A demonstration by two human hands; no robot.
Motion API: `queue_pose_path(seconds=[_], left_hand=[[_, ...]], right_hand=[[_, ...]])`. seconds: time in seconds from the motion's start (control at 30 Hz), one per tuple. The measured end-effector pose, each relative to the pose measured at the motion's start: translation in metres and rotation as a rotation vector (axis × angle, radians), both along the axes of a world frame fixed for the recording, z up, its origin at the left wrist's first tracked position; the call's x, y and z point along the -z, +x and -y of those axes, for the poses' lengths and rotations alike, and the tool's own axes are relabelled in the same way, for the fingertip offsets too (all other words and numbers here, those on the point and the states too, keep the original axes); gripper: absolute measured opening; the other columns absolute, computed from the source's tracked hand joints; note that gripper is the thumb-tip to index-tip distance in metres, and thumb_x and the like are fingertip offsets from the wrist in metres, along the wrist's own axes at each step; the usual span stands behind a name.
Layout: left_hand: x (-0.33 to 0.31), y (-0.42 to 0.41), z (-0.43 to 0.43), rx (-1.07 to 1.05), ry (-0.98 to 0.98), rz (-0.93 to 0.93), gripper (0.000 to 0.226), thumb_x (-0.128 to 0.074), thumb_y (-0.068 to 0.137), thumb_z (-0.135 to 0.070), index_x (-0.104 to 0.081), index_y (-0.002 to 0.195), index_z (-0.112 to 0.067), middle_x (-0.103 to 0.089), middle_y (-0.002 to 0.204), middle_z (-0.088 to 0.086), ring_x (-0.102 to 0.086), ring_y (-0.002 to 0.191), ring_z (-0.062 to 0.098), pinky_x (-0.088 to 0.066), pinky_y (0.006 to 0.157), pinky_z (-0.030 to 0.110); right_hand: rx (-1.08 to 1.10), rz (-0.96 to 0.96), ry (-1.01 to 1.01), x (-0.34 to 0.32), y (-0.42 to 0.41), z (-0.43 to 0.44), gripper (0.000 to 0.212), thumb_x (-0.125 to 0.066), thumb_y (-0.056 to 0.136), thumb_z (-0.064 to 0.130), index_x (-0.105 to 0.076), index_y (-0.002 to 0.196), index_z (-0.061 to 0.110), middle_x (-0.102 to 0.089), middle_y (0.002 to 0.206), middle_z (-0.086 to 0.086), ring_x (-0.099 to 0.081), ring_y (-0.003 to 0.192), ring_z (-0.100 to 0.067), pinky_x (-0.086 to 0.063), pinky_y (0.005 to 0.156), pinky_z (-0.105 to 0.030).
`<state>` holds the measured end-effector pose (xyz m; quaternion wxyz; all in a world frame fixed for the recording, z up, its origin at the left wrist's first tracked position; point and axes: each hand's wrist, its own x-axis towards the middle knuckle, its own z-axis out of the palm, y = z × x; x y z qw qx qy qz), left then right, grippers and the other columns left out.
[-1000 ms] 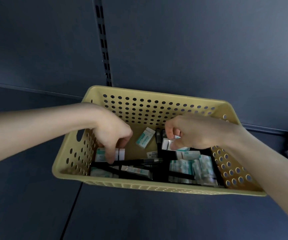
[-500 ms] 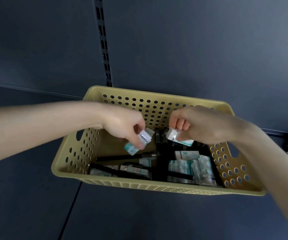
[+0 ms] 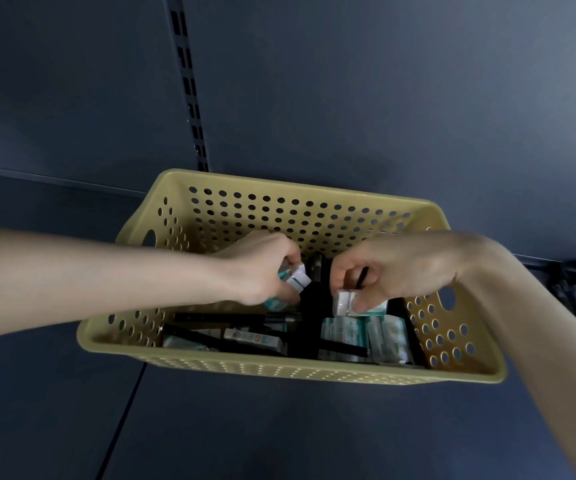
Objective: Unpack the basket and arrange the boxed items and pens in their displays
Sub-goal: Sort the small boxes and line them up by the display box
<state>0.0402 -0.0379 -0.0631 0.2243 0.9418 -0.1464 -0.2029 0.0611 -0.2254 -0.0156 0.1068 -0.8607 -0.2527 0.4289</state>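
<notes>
Two hands: we reached into the basket [image 3: 279,374]; our left hand [image 3: 262,271] gripped small boxes [image 3: 297,279], our right hand [image 3: 394,268] pinched one box [image 3: 345,303].
Basket: it sat on a dark shelf [image 3: 314,427], loose boxes [image 3: 366,336] and black pens [image 3: 231,317] lying crossed inside.
Slip risk: held only at the fingertips, the left hand's boxes looked liable to drop.
Snag risk: pens lying close under both hands could catch on the lift and tumble out.
</notes>
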Motion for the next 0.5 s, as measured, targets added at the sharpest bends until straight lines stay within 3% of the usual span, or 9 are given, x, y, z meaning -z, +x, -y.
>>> queue_pose_path(seconds=[0.13,0.23,0.3,0.37,0.5], left_hand=[[0.0012,0.0015,0.0009,-0.089,-0.055,-0.015,0.050,-0.082,0.070,-0.033,-0.061,0.114,-0.023,-0.053,0.122,-0.003,-0.047,0.108,0.015,-0.034,0.082,0.025],[0.0014,0.0030,0.0024,-0.125,-0.049,-0.010,0.062,-0.084,0.067,-0.034,-0.057,0.122,-0.021,-0.053,0.129,0.000,-0.049,0.114,0.018,-0.037,0.085,0.026],[0.0018,0.0046,0.0026,-0.126,-0.044,0.004,0.068,-0.084,0.068,-0.033,-0.054,0.128,-0.020,-0.052,0.132,0.002,-0.049,0.113,0.017,-0.036,0.086,0.024],[0.0023,0.0054,0.0022,-0.131,-0.052,-0.013,0.074,-0.082,0.071,-0.031,-0.048,0.135,-0.016,-0.048,0.140,0.004,-0.046,0.124,0.020,-0.034,0.092,0.024],[-0.0001,0.0054,0.0005,-0.166,-0.078,-0.148,0.074,-0.080,0.075,-0.028,-0.046,0.138,-0.010,-0.047,0.142,0.006,-0.045,0.127,0.022,-0.032,0.089,0.021]], right_hand=[[-0.029,-0.022,-0.007,0.0014,0.0014,0.0004,0.021,-0.064,0.087,0.025,-0.051,0.096,0.038,-0.065,0.103,-0.016,-0.060,0.098,-0.032,-0.047,0.089,-0.046],[-0.030,-0.017,0.011,0.0040,0.0032,0.0025,0.020,-0.065,0.086,0.026,-0.053,0.098,0.037,-0.066,0.098,-0.008,-0.062,0.094,-0.026,-0.048,0.087,-0.042],[-0.013,-0.012,0.029,0.0056,0.0033,0.0032,0.022,-0.065,0.086,0.026,-0.054,0.104,0.034,-0.065,0.097,-0.010,-0.061,0.089,-0.026,-0.049,0.082,-0.040],[0.004,-0.019,0.033,0.0058,0.0028,0.0032,0.025,-0.065,0.087,0.024,-0.055,0.109,0.030,-0.064,0.098,-0.014,-0.059,0.083,-0.024,-0.048,0.076,-0.037],[0.016,0.028,-0.036,0.0050,0.0014,0.0026,0.032,-0.062,0.089,0.028,-0.055,0.119,0.019,-0.065,0.105,-0.001,-0.060,0.093,-0.015,-0.048,0.083,-0.029]])
